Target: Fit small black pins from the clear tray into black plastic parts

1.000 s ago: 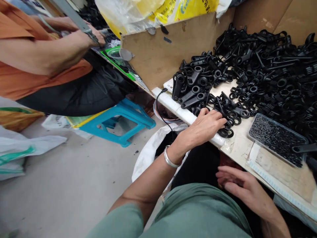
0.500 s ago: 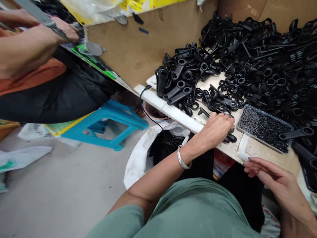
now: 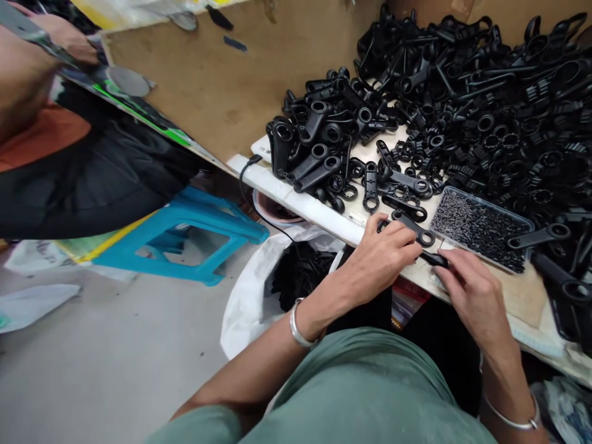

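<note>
My left hand (image 3: 388, 253) is closed over the front edge of the table, fingers curled on the left end of a small black plastic arm (image 3: 433, 258). The thumb and fingers of my right hand (image 3: 474, 290) pinch that arm's other end, so it spans the gap between both hands. Part of it is hidden under my left fingers. Just beyond lies another black plastic arm (image 3: 419, 229) with a round hole in its end. To its right is a clear tray (image 3: 483, 228) full of tiny dark pieces, with a ring-ended arm (image 3: 539, 237) across its right rim.
Heaps of black ring-ended parts (image 3: 490, 123) cover the table behind my hands. A white sack (image 3: 245, 302) of black pieces stands below the edge. On the left, a co-worker's arm (image 3: 28, 80) reaches over a board beside a blue stool (image 3: 185, 240).
My right hand has moved up and left to the table edge and now grips the black arm. My left hand has come down slightly. The whole view has shifted a little.
</note>
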`<state>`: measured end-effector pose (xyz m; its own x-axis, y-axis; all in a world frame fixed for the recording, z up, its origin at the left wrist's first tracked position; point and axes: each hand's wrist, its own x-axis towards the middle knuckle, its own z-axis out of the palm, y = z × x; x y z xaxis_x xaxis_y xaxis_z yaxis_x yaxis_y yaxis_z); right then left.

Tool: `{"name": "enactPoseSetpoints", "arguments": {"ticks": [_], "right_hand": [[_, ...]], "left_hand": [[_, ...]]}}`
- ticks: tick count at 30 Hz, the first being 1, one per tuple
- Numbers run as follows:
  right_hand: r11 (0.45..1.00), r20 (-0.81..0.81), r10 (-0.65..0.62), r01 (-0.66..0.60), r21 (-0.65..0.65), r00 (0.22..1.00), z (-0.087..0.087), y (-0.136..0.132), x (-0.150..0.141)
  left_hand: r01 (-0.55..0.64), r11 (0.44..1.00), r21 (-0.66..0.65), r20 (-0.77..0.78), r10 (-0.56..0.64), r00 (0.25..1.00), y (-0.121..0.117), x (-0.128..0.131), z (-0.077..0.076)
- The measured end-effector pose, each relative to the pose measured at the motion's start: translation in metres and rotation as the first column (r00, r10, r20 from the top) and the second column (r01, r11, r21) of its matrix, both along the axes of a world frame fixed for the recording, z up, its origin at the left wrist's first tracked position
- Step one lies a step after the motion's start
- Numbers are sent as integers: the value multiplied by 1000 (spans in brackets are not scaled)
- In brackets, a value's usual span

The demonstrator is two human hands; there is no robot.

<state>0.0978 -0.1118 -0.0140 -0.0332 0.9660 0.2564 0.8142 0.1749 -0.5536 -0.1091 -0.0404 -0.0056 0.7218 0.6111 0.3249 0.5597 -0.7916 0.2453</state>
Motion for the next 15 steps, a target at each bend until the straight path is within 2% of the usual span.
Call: {"name": "enactPoseSetpoints", "arguments": {"ticks": [3, 8, 11, 15], "right_hand": [[1000, -15, -27, 27, -8, 1000, -1, 3, 8], [971, -34, -102, 92, -219, 994, 4, -2, 35], [965, -36, -83, 72, -253, 996, 9, -3, 41], [953, -28, -39, 28, -301, 999, 12, 1, 41]], "left_hand": [[-71, 996, 55, 14, 70, 997, 5, 0, -5], [-176, 978, 113, 52, 171, 984, 11, -2, -6], [-137, 983, 125, 96, 126, 987, 7, 5, -4], [38, 994, 101, 39, -42, 998, -1, 21, 1]]}}
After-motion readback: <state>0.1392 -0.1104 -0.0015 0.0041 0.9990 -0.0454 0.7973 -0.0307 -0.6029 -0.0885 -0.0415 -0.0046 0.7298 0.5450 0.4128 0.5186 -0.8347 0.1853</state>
